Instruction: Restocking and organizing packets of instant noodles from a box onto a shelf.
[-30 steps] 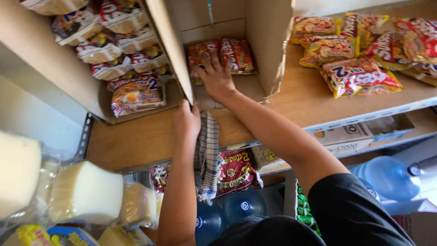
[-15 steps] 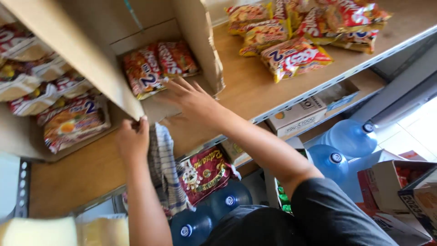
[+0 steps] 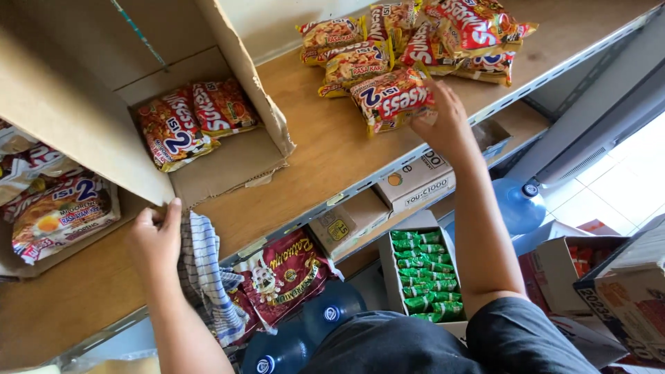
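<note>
R hand (image 3: 447,125) fingers pinch noodle packet (image 3: 391,100) — long axis slants up-right; L hand (image 3: 156,239) grips checked cloth (image 3: 204,277).

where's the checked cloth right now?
Head view, lower left: the blue-and-white checked cloth hangs over the front edge of the wooden shelf, pinned under the left hand, just below the open cardboard box and above a dark red snack bag.

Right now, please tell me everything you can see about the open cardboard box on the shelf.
The cardboard box is plain brown, lying on its side on the wooden shelf, its open mouth toward the camera. Its flaps stand spread; the right one is creased. Two red-orange noodle packets lie inside at the back. The left hand, holding a blue-checked cloth, touches the box's lower left edge. The right hand is away from it, on another packet.
</note>
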